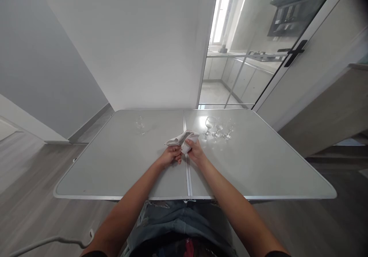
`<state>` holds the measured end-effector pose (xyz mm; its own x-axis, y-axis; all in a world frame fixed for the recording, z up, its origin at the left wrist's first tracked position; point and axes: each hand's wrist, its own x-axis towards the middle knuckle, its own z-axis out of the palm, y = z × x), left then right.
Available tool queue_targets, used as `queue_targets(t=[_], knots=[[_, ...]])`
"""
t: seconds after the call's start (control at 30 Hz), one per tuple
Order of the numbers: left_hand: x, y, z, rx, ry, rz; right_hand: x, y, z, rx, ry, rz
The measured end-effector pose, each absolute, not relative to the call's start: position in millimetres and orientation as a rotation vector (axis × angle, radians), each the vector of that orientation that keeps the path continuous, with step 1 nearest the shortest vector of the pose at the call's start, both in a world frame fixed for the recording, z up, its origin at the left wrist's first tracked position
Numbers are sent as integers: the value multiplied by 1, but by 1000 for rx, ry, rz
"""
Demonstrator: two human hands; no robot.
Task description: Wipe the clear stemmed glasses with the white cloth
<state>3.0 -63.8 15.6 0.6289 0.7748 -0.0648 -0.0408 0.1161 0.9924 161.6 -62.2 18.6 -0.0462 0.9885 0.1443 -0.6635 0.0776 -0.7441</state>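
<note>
Above a pale table (241, 169) near a glass door (250, 27), right hand (196, 151) grips cloth (179, 137), hold unclear for left hand (171, 156).

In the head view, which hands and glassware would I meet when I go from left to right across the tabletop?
Lone clear glass, left hand, right hand, first stemmed glass, second stemmed glass, third stemmed glass.

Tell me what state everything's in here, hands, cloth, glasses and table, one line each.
White cloth: bunched up
Right hand: closed on the cloth
Left hand: fingers curled at the cloth's edge, grip unclear
Three stemmed glasses: standing upright
Lone glass: standing apart, which way up unclear
Table: flat, seam down its middle
</note>
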Motion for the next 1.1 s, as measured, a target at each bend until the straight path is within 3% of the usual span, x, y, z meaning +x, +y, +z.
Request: queue_targets(t=[0.1, 0.3, 0.63, 0.93, 1.1], knots=[[2, -63, 14, 1253, 678, 695, 161, -65, 23, -491, -815, 1498], [9, -62, 4, 1751, 1097, 988, 153, -59, 20, -689, -718, 1299], [-4, -63, 19, 1059, 532, 604, 164, -69, 22, -512, -834, 1554], [10, -62, 9, 1823, 1055, 930, 153, -58, 19, -670, -671, 1375], [10, -64, 16, 1613, 927, 836, 156, -60, 19, -641, -720, 1417]])
